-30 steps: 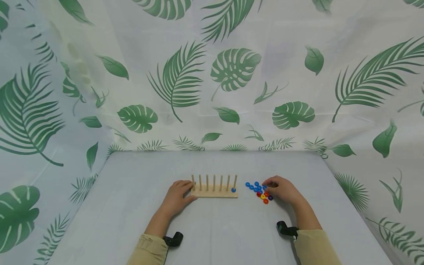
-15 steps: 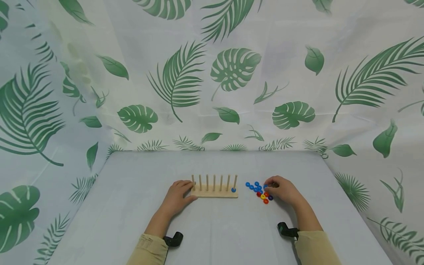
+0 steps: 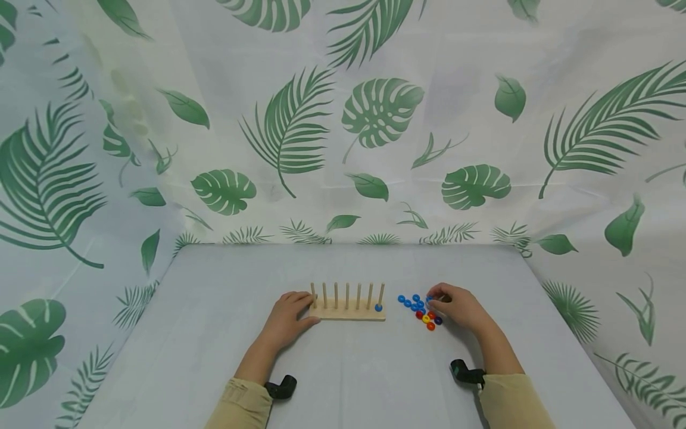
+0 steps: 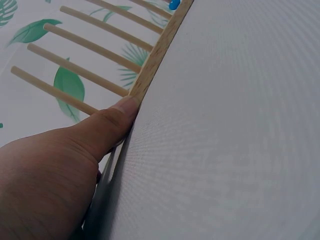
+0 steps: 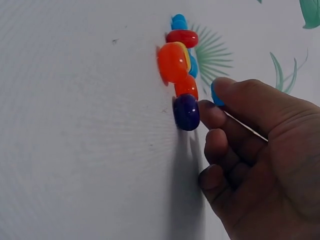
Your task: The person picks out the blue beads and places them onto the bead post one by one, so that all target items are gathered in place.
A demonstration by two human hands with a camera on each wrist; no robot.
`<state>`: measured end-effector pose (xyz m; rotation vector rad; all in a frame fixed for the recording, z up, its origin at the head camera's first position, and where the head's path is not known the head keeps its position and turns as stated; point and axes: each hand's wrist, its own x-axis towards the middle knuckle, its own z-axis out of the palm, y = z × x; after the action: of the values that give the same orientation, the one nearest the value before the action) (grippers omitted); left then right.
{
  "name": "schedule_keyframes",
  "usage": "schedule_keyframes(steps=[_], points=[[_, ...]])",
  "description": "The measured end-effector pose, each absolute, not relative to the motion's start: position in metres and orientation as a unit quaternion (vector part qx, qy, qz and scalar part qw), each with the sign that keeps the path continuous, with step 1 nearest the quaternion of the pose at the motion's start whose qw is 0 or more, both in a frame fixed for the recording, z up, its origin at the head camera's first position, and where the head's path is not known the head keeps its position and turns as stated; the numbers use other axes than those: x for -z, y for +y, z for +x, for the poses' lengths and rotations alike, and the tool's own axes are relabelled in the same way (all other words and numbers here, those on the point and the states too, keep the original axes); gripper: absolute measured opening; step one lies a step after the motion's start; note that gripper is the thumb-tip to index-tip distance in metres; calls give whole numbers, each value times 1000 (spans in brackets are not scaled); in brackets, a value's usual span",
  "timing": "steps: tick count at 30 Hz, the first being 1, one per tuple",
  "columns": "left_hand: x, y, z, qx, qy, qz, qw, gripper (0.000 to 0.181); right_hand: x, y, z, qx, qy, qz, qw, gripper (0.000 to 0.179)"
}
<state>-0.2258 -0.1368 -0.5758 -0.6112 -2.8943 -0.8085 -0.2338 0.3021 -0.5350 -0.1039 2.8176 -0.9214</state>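
Observation:
A wooden peg board [image 3: 351,317] with a row of upright pegs lies on the table, and one blue bead [image 3: 378,308] sits low on its rightmost peg. My left hand [image 3: 287,319] holds the board's left end; in the left wrist view the thumb presses its front edge, while the other fingers are hidden. My right hand [image 3: 458,305] is at the right side of a cluster of beads. Between thumb and forefinger it pinches a blue bead [image 5: 216,95], seen in the right wrist view. A dark purple bead [image 5: 186,112] and an orange bead [image 5: 172,62] lie close to the fingertips.
Several blue beads [image 3: 407,303] lie between the board and my right hand, with a red bead [image 3: 419,314] and a yellow bead [image 3: 426,319] nearby. A pale cloth covers the table [image 3: 343,369]. Behind it hangs a leaf-patterned sheet [image 3: 407,196].
The right hand's fingers have closed on a blue bead and shifted slightly right. My left hand and the peg board have stayed in place.

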Motion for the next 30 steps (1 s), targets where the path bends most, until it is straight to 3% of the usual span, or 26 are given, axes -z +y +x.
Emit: schedule_keyframes(steps=[20, 30], points=[[578, -137, -226, 259, -944, -199, 47, 59, 489, 273, -225, 342, 935, -82, 46, 31], [576, -137, -226, 263, -942, -203, 44, 58, 477, 247, -221, 369, 921, -116, 45, 25]])
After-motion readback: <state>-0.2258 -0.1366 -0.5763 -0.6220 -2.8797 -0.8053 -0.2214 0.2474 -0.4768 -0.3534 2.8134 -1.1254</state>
